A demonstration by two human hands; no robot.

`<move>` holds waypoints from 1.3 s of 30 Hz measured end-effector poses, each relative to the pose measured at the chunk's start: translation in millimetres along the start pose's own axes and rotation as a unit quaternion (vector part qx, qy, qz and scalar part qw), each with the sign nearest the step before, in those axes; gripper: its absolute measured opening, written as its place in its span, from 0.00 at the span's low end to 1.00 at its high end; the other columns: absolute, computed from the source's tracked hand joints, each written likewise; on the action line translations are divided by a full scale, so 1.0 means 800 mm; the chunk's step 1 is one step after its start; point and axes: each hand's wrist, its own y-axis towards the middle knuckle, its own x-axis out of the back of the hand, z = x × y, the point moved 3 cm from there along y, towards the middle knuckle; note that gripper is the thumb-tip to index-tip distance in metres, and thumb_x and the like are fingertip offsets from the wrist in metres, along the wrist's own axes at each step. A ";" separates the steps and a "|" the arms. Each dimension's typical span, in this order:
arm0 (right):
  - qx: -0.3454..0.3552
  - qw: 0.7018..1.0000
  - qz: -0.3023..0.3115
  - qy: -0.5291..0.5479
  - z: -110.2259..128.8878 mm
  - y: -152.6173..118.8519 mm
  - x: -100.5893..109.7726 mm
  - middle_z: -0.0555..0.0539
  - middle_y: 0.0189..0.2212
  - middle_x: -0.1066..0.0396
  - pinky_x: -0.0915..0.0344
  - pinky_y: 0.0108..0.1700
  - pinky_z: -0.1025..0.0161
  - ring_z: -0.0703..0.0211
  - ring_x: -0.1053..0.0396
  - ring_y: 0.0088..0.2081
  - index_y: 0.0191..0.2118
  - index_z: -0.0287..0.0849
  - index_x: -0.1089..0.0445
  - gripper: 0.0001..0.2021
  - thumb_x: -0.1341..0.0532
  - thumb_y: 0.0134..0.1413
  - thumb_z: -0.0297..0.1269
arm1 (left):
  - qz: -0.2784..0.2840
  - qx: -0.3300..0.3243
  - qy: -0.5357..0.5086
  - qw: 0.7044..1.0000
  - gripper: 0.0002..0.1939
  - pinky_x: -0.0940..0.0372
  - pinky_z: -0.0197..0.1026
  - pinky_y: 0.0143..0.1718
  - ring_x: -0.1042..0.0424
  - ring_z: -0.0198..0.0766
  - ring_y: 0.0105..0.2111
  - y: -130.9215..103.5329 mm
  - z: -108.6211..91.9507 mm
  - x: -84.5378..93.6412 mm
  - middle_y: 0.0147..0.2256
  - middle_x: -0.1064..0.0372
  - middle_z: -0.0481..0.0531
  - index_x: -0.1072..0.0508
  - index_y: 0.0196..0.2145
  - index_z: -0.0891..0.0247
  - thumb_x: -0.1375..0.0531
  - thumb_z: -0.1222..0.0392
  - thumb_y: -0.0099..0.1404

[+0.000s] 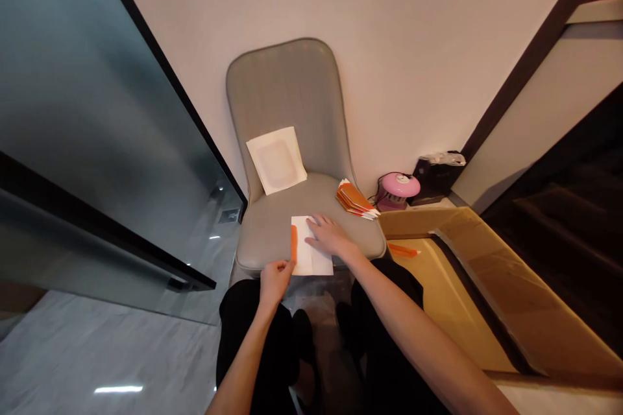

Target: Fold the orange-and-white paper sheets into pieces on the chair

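A white sheet of paper (311, 258) with an orange strip folded over along its left edge lies at the front of the grey chair seat (272, 240), its near edge sticking out past the seat. My left hand (276, 282) pinches the paper's lower left corner, at the bottom of the orange strip. Fingers spread, my right hand (328, 235) rests flat on the upper right part of the sheet. To the right on the seat sits a stack of folded orange-and-white papers (357, 200). A square white sheet (277, 161) leans against the backrest.
Right of the chair stands an open cardboard box (467, 224) with an orange piece of paper (403, 251) inside. Behind it are a pink domed device (400, 185) and a black box (438, 178). A frosted glass door (111, 110) is on the left.
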 end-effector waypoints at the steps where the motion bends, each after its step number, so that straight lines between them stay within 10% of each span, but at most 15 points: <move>1: 0.000 1.000 0.001 -0.001 0.000 0.000 0.000 0.34 0.70 0.50 0.49 0.66 0.48 0.41 0.50 0.69 0.69 0.40 0.43 0.30 0.44 0.65 0.46 | 0.010 -0.003 -0.005 1.000 0.19 0.48 0.37 0.26 0.39 0.35 0.20 -0.001 0.000 0.000 0.15 0.41 0.44 0.31 0.18 0.62 0.45 0.48 0.60; 8: -0.001 1.000 -0.006 -0.001 0.000 -0.001 0.004 0.34 0.70 0.48 0.48 0.65 0.49 0.42 0.49 0.69 0.68 0.40 0.42 0.30 0.43 0.65 0.46 | 0.053 -0.007 0.003 0.999 0.16 0.47 0.37 0.26 0.39 0.34 0.19 -0.012 0.012 0.006 0.15 0.39 0.43 0.29 0.20 0.62 0.43 0.51 0.61; 13: -0.005 1.000 0.001 0.003 0.000 0.001 0.004 0.35 0.70 0.49 0.48 0.65 0.50 0.42 0.47 0.68 0.68 0.40 0.43 0.31 0.42 0.64 0.47 | -0.031 -0.077 0.081 0.993 0.16 0.45 0.37 0.30 0.31 0.37 0.25 -0.006 0.000 0.016 0.22 0.29 0.48 0.26 0.25 0.62 0.44 0.53 0.66; 25: 0.003 1.000 -0.017 -0.001 0.004 -0.001 0.001 0.36 0.68 0.45 0.48 0.65 0.50 0.43 0.45 0.66 0.66 0.41 0.40 0.29 0.41 0.63 0.46 | -0.153 -0.115 0.155 0.969 0.18 0.35 0.43 0.45 0.26 0.47 0.43 0.112 -0.065 -0.015 0.43 0.25 0.62 0.21 0.43 0.65 0.45 0.50 0.70; 39: -0.006 0.999 -0.035 0.022 0.005 -0.001 -0.004 0.35 0.69 0.46 0.48 0.66 0.49 0.41 0.46 0.67 0.68 0.39 0.41 0.30 0.40 0.62 0.42 | -0.038 -0.076 0.078 0.993 0.07 0.38 0.38 0.36 0.25 0.40 0.34 0.140 -0.065 -0.006 0.33 0.21 0.55 0.21 0.37 0.66 0.35 0.62 0.60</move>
